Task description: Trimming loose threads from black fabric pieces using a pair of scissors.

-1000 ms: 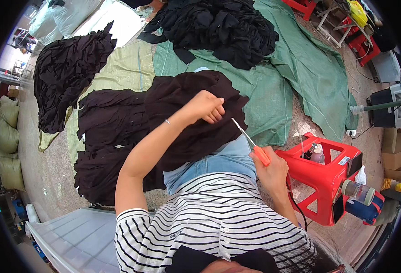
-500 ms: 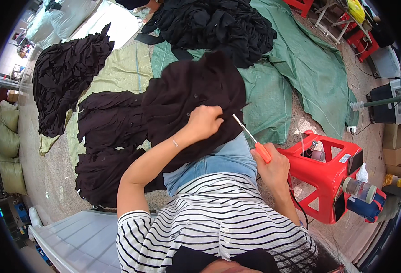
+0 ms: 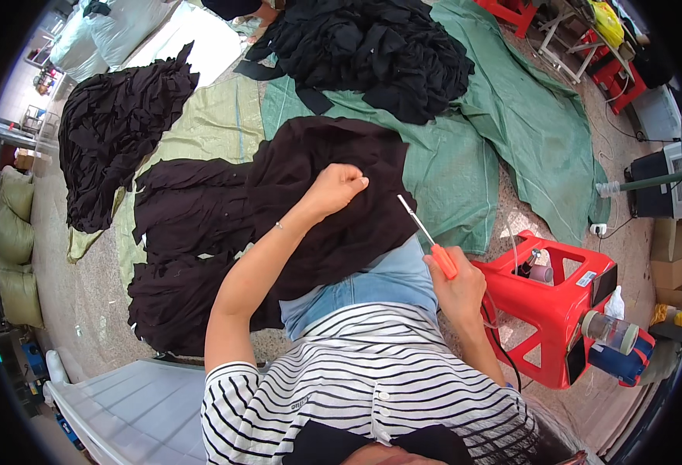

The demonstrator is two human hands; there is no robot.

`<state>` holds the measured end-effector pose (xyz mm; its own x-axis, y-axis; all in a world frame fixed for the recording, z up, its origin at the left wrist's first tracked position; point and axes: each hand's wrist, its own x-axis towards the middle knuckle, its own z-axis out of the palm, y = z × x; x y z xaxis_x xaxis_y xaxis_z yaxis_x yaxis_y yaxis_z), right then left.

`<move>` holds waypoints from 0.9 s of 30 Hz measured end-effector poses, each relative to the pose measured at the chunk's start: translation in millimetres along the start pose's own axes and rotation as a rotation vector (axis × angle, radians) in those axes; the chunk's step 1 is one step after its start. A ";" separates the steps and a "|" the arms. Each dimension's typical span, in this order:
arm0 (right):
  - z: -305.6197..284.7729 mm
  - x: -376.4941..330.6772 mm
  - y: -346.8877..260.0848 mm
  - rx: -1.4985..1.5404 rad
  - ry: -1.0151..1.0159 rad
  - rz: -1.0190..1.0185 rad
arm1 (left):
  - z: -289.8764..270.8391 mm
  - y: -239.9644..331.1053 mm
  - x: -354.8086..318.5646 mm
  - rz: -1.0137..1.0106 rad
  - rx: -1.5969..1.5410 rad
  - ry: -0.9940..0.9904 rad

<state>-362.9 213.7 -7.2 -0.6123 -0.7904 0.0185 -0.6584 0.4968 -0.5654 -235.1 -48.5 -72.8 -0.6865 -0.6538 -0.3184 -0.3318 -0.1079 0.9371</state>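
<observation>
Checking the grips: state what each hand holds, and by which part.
Left hand grips a bunch of the dark cloth near its upper edge. Right hand holds the tool by its orange handle.

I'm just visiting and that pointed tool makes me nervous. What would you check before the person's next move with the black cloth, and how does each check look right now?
1. Left hand grips the black cloth: ok, it is closed in a fist on a bunch of it.
2. Right hand has firm hold of the orange-handled tool: ok, its fingers wrap the handle.
3. Tool tip apart from the left hand: ok, a gap shows between them.
4. Tip touching the cloth: cannot tell, it is too thin to judge.
5. Cloth rests on the lap: ok, it drapes over the blue jeans.
6. Red plastic stool apart from the right arm: ok, it stands just beside.
</observation>
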 end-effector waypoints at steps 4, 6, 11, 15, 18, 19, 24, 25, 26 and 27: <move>0.3 10.4 16.1 0.064 0.125 0.055 | -8.2 44.7 24.9 0.526 0.784 0.689; -1.8 15.5 17.0 0.072 0.129 0.084 | -16.1 45.5 51.9 0.331 0.951 0.745; -2.5 20.1 19.3 0.097 0.163 0.116 | -23.4 37.1 89.6 0.188 0.999 0.502; -4.9 21.7 36.7 0.061 0.214 0.144 | 41.8 40.0 61.0 0.677 0.801 0.176; -11.6 26.0 38.4 0.052 0.203 0.168 | 60.6 56.0 36.7 0.393 1.154 0.051; -11.5 27.6 36.2 0.051 0.198 0.154 | 59.7 41.8 49.6 0.289 1.122 0.071; -4.3 28.1 42.5 0.106 0.244 0.066 | 8.1 54.9 55.0 0.361 0.653 0.357; -3.0 26.7 46.1 0.119 0.261 0.074 | -21.5 59.5 43.8 0.493 0.312 0.312; -4.4 27.1 44.8 0.131 0.286 0.061 | -46.0 67.6 20.2 0.418 -0.201 0.259; -4.5 28.0 44.5 0.154 0.298 0.040 | -74.2 78.4 -19.6 0.400 -0.436 0.409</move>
<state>-411.4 215.3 -28.2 -0.7520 -0.6210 0.2210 -0.5714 0.4470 -0.6883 -199.7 -99.7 17.6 -0.3757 -0.9248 0.0603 0.2419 -0.0351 0.9697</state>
